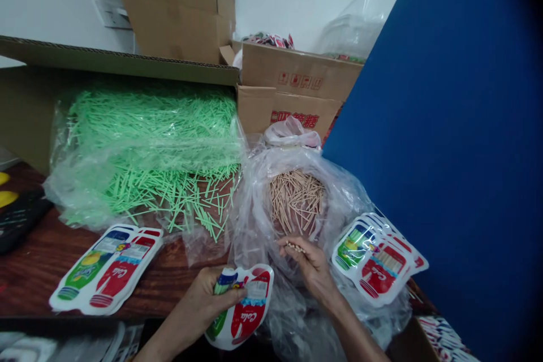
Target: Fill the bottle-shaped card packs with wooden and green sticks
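Cola pouch (249, 310): at the worktop's (31, 268) front edge, pinched in the left hand (211, 297), thumb across, seemingly for steadiness.
Tan sticks (296, 248): bunched in the right hand's (314, 266) closed grip, probably against scattering.

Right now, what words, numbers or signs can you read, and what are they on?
"Cola": on the packet in the left hand.
"Cola": on the left-hand packets.
"Cola": on the right-hand packets.
"吸管糖": seems to be the red writing on the cardboard box; the mark before it is unclear.
Four red signs: higher on that box, too small to make out.
Too small or blurred: other packet print, the black device's keys.
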The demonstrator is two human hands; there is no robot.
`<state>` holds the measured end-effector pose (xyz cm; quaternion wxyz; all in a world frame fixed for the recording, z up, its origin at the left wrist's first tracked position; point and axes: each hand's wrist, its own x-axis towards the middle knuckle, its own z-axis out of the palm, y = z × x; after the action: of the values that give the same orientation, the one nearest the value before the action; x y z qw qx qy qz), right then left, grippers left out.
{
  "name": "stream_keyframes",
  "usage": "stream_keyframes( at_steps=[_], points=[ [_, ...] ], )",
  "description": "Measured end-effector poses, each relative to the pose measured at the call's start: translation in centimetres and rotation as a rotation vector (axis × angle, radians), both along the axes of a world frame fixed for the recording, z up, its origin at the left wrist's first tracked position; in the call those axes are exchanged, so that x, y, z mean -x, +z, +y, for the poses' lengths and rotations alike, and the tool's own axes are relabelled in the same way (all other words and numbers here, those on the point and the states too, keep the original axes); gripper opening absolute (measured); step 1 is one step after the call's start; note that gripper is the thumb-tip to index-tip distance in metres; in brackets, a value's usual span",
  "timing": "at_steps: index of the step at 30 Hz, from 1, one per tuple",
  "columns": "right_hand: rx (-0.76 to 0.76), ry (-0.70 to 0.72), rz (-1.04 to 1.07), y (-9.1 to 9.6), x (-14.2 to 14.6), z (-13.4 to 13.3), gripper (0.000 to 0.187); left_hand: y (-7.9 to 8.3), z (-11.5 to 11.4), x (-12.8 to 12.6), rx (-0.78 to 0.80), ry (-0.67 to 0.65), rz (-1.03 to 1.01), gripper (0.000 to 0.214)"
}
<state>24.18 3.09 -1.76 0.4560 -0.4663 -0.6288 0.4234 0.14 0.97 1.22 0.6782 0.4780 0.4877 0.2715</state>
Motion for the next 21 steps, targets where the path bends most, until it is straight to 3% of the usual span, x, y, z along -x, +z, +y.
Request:
stream_keyframes(
  at_steps=[9,21],
  points=[
    [-0.042,0.017,-0.023,1.3,1.0,-0.7,0.019,-0.9,-0.4,0.7,0.014,0.037,-0.046,0.024],
    [-0.074,0.089,-0.062,1.9,1.6,-0.8,0.021,0.0,-0.6,0.7,-0.022,0.023,-0.037,0.023]
  ],
)
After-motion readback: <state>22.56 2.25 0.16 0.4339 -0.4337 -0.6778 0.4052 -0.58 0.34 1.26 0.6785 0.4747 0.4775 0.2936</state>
